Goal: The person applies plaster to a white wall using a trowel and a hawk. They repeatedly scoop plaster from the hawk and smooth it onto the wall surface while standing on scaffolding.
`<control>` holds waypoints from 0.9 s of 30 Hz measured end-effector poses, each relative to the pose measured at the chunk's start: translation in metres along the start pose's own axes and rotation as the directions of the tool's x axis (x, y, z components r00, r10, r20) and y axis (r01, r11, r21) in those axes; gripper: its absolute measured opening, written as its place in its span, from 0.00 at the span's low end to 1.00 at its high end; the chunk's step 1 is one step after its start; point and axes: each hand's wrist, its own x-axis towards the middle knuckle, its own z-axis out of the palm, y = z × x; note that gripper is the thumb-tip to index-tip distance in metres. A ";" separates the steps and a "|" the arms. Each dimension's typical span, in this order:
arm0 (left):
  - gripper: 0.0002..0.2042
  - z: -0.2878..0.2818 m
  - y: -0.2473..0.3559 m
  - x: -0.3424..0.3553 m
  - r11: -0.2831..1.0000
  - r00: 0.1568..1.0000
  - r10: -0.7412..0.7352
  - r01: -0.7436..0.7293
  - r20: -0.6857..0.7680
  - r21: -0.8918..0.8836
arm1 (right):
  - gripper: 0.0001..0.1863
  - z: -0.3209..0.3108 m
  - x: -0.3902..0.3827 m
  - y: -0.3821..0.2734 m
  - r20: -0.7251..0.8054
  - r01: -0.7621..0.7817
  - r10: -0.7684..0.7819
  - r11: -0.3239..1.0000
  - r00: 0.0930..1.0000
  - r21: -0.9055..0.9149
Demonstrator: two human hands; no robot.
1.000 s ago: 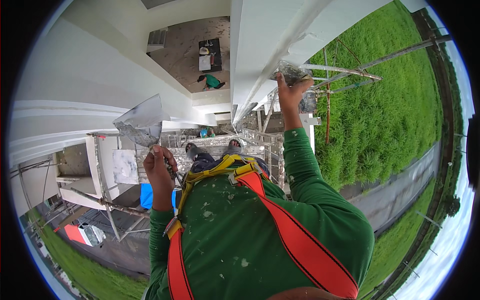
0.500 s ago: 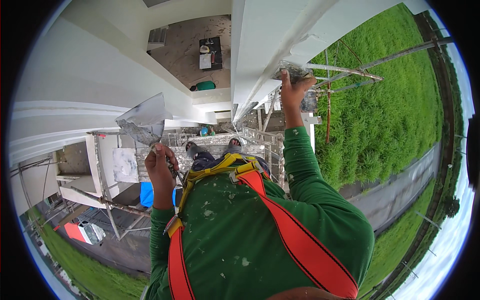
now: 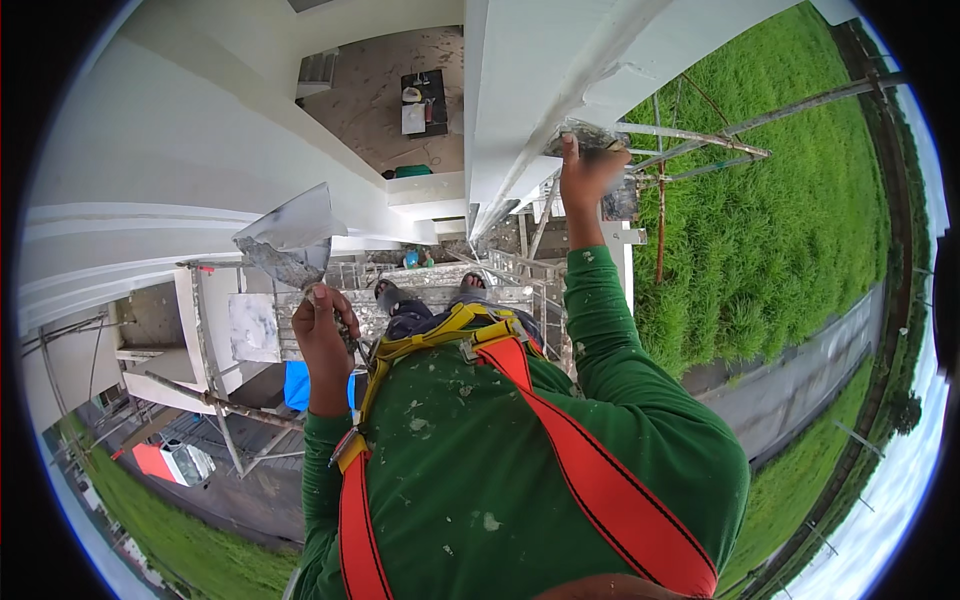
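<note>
A broad putty knife [image 3: 293, 235] is gripped by its handle in my left hand [image 3: 322, 335], the blade pointing away from me. Grey-white filler clings to the lower part of that blade. My raised right hand [image 3: 585, 185] holds a second putty-smeared flat blade [image 3: 590, 138] against the edge of a white pillar [image 3: 545, 90]. The thumb lies along it, while its handle is hidden by the hand. Rough filler marks run down the pillar's corner beside the blade. My green sleeves are spotted with white.
I stand on a spattered scaffold platform [image 3: 430, 298] high above ground. A putty-smeared board [image 3: 254, 327] lies at left, near a blue sheet [image 3: 297, 385]. Scaffold poles [image 3: 725, 138] stick out at right over grass. A black mat [image 3: 424, 105] with things on it lies in the room ahead.
Both hands keep nearly the same place and grip. The whole scene has shifted very slightly as my head moved.
</note>
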 end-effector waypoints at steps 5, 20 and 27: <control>0.20 0.000 -0.001 0.000 1.000 1.000 -0.006 0.006 -0.009 -0.002 | 0.39 0.001 0.002 0.002 -0.028 0.058 -0.061 0.993 0.998 -0.103; 0.20 -0.002 0.000 -0.002 1.000 1.000 0.000 0.001 -0.017 0.027 | 0.44 -0.016 0.019 0.036 0.021 0.035 -0.034 0.998 0.999 -0.046; 0.21 -0.004 0.001 -0.002 0.999 1.000 -0.010 0.010 -0.015 0.046 | 0.54 -0.032 0.035 0.066 0.024 0.061 -0.060 0.996 0.998 -0.058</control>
